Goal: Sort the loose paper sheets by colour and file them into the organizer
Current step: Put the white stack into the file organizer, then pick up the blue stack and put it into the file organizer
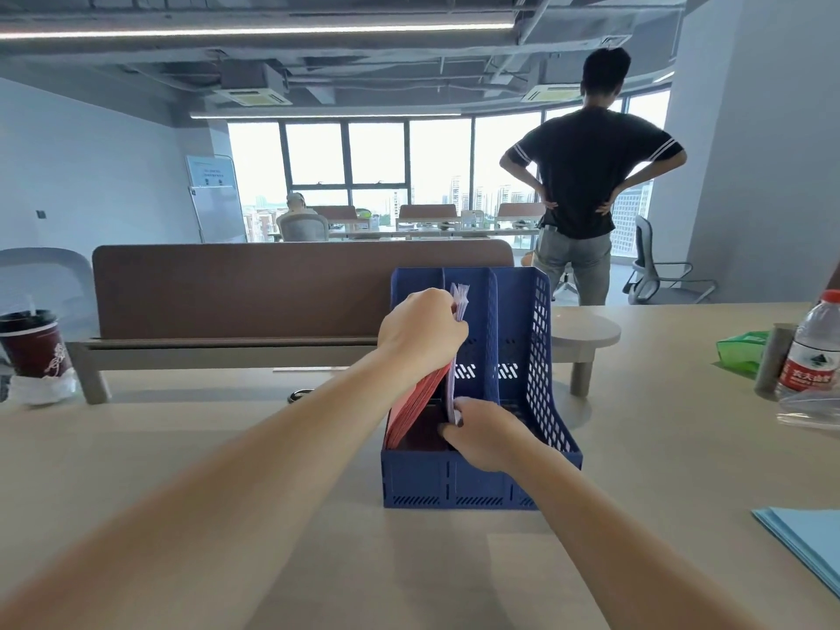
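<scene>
Our left grip (422, 329) is clenched round the top edge of the lilac sheets (460, 296), and our right grip (486, 434) pinches their lower front corner. The bundle stands upright along the divider between the left and middle slots of the blue organizer (527, 320). We cannot tell for sure on which side of the divider its lower edge sits. That is the main risk: the red sheets (416, 411) lean in the left slot, just beside the lilac, so a slanted push could slip lilac in among red. The thin stack could also buckle or fan at the top if we press unevenly, and the organizer might skid on the counter (227, 538). The light blue sheets (809, 543) lie unfiled, well apart to our right.
</scene>
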Available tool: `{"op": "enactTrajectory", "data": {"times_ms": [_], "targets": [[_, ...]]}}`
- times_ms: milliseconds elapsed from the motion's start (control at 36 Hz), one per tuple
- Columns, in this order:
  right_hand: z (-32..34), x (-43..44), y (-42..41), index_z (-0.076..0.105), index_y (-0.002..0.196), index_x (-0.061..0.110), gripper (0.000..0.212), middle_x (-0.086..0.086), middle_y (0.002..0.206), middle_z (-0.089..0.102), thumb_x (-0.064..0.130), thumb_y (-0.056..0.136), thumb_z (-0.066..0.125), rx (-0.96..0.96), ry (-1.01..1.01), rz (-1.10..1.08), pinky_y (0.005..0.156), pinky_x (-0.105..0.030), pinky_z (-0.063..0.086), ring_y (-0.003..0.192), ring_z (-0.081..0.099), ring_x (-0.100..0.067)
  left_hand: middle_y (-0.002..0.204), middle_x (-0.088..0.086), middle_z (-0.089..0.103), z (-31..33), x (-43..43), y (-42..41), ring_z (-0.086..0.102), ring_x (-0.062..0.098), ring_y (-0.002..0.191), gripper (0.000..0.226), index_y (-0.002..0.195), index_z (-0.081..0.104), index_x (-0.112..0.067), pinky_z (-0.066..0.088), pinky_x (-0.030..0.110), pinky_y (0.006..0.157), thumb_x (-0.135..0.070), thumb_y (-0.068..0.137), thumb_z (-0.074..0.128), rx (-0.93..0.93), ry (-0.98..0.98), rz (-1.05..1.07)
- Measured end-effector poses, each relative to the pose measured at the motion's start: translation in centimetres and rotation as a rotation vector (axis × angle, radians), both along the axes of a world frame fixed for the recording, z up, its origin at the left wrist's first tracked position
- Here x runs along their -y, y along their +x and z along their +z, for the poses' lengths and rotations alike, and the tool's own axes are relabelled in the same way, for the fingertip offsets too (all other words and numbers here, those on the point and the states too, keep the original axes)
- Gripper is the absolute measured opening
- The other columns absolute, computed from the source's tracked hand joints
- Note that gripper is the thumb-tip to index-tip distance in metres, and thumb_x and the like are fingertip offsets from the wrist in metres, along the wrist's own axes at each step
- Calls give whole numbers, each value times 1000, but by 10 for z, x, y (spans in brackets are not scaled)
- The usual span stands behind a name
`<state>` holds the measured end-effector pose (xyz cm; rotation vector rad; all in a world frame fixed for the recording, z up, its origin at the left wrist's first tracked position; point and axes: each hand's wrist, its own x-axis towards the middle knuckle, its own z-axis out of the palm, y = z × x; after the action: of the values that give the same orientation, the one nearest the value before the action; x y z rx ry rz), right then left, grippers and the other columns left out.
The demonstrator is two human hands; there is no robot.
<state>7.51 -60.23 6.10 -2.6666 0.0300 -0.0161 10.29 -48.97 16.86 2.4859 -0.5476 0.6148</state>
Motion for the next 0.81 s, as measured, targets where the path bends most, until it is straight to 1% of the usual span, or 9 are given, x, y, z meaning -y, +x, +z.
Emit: {"op": "enactTrajectory", "data": {"times_ms": [111, 278, 333, 417, 444, 528, 611, 722, 806], "targets": [[4, -4, -3, 51, 123, 22, 34, 2, 93, 67, 40, 94, 47, 55, 23, -14, 70, -40, 54, 77, 65, -19, 70, -1, 57, -1, -1, -5, 59, 23, 69, 12, 78, 60, -12, 42, 29, 56, -18, 86, 53, 18, 2, -6], [23, -4, -23, 53, 126, 15, 42, 1, 95, 67, 43, 95, 46, 115, 59, -67, 77, -40, 56, 83, 65, -20, 88, -2, 66, -4, -2, -23, 63, 21, 82, 16, 95, 68, -16, 55, 38, 70, -22, 90, 55, 31, -45, -52], [30, -2, -32, 56, 117, 14, 34, 0, 83, 65, 37, 95, 45, 142, 54, -87, 68, -36, 52, 76, 64, -21, 90, -1, 67, -5, -4, -32, 62, 20, 84, 16, 92, 67, -13, 55, 38, 73, -24, 92, 55, 52, -68, -60], [39, 2, -45, 53, 85, 21, 18, 4, 71, 56, 34, 94, 45, 195, -13, -119, 59, -32, 43, 68, 56, -19, 92, 0, 66, -8, -7, -47, 60, 21, 88, 16, 93, 65, -13, 54, 39, 76, -25, 92, 56, 52, -91, -82], [43, 2, -51, 51, 80, 21, 19, 4, 71, 57, 34, 94, 45, 210, -26, -125, 60, -32, 45, 70, 57, -19, 93, -1, 65, -9, -9, -53, 61, 21, 88, 17, 97, 66, -13, 54, 39, 77, -26, 92, 56, 49, -101, -92], [51, 3, -71, 58, 95, 16, 21, 0, 85, 65, 32, 95, 45, 246, -60, -146, 72, -36, 54, 82, 62, -24, 99, -2, 67, -13, -13, -75, 62, 20, 89, 19, 104, 68, -16, 55, 39, 80, -26, 93, 55, 22, -152, -128], [57, 9, -95, 60, 93, 14, 23, 0, 83, 62, 30, 98, 44, 278, -131, -164, 67, -33, 49, 83, 60, -25, 100, -2, 69, -19, -16, -97, 63, 20, 90, 21, 102, 70, -17, 55, 39, 82, -25, 94, 53, 0, -187, -150], [62, 20, -132, 64, 100, 13, 26, -4, 100, 65, 28, 101, 44, 300, -181, -192, 72, -33, 49, 95, 62, -28, 85, -1, 69, -31, -12, -128, 65, 20, 71, 21, 91, 70, -17, 58, 41, 68, -22, 95, 50, -30, -224, -201], [60, 32, -158, 65, 100, 16, 24, -4, 103, 67, 30, 99, 46, 331, -131, -253, 74, -32, 48, 93, 62, -26, 83, 1, 70, -40, 1, -149, 65, 21, 73, 23, 92, 70, -17, 57, 42, 67, -23, 97, 49, -64, -222, -251]]}}
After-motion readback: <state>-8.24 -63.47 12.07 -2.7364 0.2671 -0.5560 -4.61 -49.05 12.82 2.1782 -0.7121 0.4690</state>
